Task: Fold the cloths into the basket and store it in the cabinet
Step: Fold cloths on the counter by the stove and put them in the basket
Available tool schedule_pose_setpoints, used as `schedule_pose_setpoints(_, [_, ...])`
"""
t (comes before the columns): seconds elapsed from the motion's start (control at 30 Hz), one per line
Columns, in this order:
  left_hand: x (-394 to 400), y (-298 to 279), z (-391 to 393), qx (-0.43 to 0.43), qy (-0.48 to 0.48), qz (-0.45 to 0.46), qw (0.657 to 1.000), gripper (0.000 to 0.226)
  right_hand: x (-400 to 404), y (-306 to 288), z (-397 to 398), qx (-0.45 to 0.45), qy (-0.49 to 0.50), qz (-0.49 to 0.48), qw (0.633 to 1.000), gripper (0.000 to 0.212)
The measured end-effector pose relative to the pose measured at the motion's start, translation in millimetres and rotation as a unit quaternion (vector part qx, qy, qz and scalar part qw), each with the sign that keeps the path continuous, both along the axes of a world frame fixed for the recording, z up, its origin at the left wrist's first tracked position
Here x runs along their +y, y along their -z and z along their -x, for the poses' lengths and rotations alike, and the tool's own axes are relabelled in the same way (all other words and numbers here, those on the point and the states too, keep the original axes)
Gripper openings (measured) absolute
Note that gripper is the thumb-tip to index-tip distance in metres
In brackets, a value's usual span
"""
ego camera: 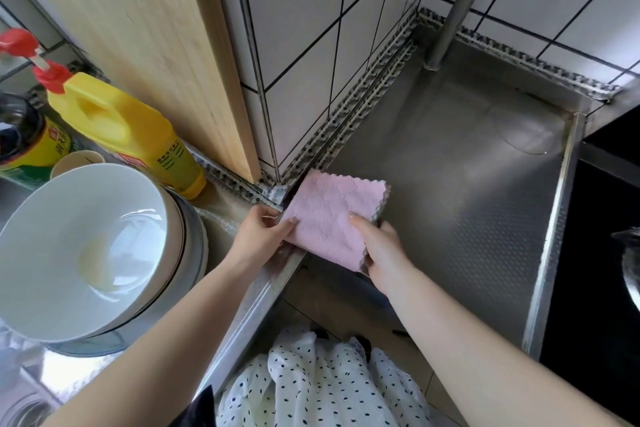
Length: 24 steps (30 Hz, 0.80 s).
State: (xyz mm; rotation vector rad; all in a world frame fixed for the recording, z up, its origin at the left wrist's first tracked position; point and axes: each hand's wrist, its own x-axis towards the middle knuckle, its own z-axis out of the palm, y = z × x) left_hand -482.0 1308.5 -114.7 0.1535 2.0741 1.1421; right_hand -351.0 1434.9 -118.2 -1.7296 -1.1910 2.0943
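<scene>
We see the cloth (pixel 332 218) at the near left corner of the steel counter (pixel 467 184), partly over the counter's front edge, close to the tiled wall corner. It is pink, folded into a rough square, with a quilted wavy pattern and zigzag-cut edges; a grey layer or trim peeps out along its right and lower sides. Whether it rests on the counter or is lifted just off it, we cannot tell.

Our left hand (pixel 263 232) grasps the cloth's left corner, thumb on top and fingers curled beneath. Our right hand (pixel 384 250) grasps the lower right edge, thumb lying on the pink face, fingers tucked under.

To the left, a stack of bowls (pixel 90 246) sits beside the counter; the top bowl is white and holds only a pale yellowish smear at its bottom. Behind the stack a paper cup (pixel 78 159) shows its rim, and we cannot see inside it. A yellow bottle (pixel 131 128) with a red pump (pixel 31 55) stands behind that, and a dark bottle (pixel 20 135) with a yellow-green label stands at the far left edge. A board (pixel 145 38) of pale wood leans upright against the wall (pixel 311 28). A steel pole (pixel 460 0) rises from the counter's back. At the right edge, a glass lid (pixel 628 263) lies on a black stovetop (pixel 602 253). Below, a polka-dot garment (pixel 318 385) hangs.
</scene>
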Motion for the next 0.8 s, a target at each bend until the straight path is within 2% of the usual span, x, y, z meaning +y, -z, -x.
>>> schedule_pose_setpoints(0.1, [2.5,-7.6,-7.1,-0.099,-0.002,-0.061,0.993,0.039,-0.1,-10.4,-15.9,0.034,0.021,0.001,0.999,0.025])
schedule_pose_setpoints(0.23, [12.7,-24.0,-14.8,-0.160,0.079,-0.086,0.980,0.062,-0.1,-29.2,-51.8,0.083,0.052,-0.005,0.995,0.035])
schedule_pose_setpoints(0.33, [30.2,-38.4,-31.3,-0.227,0.162,-0.111,0.954,0.076,-2.9,-44.7,-88.6,0.122,0.089,-0.004,0.989,0.032])
schedule_pose_setpoints(0.47, [60.0,-55.4,-79.1,-0.321,0.271,-0.153,0.894,0.038,-12.0,-59.3,-147.3,0.146,0.134,-0.009,0.980,0.036])
schedule_pose_setpoints(0.5, [67.6,-54.9,-93.4,-0.328,0.299,-0.155,0.883,0.035,-15.2,-62.3,-164.2,0.145,0.155,-0.015,0.977,0.032])
schedule_pose_setpoints(0.6, [80.7,-55.0,-127.0,-0.317,0.351,-0.150,0.868,0.051,-24.8,-64.6,-203.4,0.132,0.203,-0.046,0.969,0.027])
schedule_pose_setpoints(0.73, [97.1,-48.6,-185.7,-0.296,0.434,-0.125,0.842,0.050,-49.4,-62.8,-266.0,0.089,0.246,-0.094,0.961,0.026])
schedule_pose_setpoints(0.8, [103.0,-46.5,-219.5,-0.280,0.480,-0.105,0.825,0.061,-62.9,-59.4,-297.2,0.065,0.282,-0.113,0.950,0.025])
